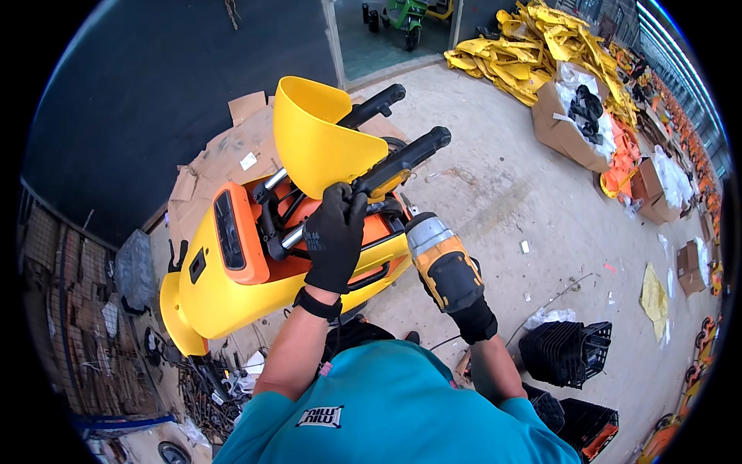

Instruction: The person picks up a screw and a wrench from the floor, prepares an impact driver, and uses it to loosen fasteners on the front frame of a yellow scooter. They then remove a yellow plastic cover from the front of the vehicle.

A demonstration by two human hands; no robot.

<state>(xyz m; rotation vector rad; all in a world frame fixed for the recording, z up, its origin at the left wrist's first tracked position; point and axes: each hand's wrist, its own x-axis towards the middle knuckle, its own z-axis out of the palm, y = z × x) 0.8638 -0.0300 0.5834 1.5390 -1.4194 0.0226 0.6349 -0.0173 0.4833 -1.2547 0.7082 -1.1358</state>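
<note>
My gloved left hand (334, 232) has its fingers curled at the lower edge of a curved yellow fender (317, 139), beside a black fork leg (413, 155); what they pinch is unclear. My gloved right hand (473, 313) grips a yellow and black cordless power driver (440, 263), its tip near the fork's side below the fender. Under both hands is a yellow and orange scooter body (209, 286), with chrome fork tubes among black fittings.
Cardboard (193, 216) lies under the scooter by a dark wall. Stacked yellow panels (525, 46), open boxes (560, 124) and black crates (564, 352) stand to the right. Metal mesh (77, 294) and scattered parts are at the left. A green vehicle (402, 15) shows through the doorway.
</note>
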